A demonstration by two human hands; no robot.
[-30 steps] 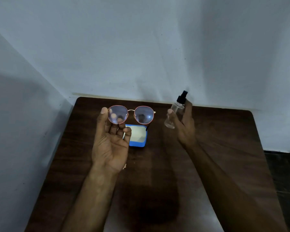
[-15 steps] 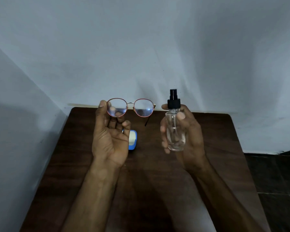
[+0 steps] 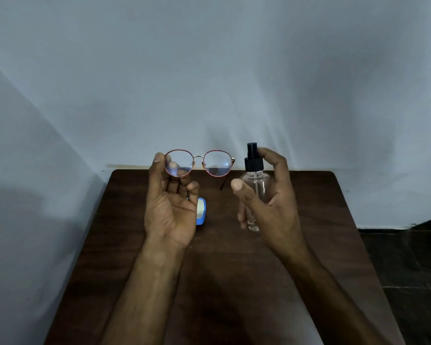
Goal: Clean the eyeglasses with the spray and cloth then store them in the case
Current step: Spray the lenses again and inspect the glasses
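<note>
Above brown table (image 3: 321,215), left hand (image 3: 171,210) pinches eyeglasses (image 3: 199,162) crosswise, right hand (image 3: 271,202) grips spray bottle (image 3: 255,188) upright, nozzle up

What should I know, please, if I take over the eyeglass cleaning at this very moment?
The left hand holds the eyeglasses up by one lens rim.
The right hand grips the spray bottle upright beside them, a finger behind its black pump top.
The blue case lies on the table, partly hidden behind the left hand; no cloth is clearly in view.
Done: eyeglasses and spray bottle picked up.
Left: spray, wipe with the cloth, store in the case.
</note>
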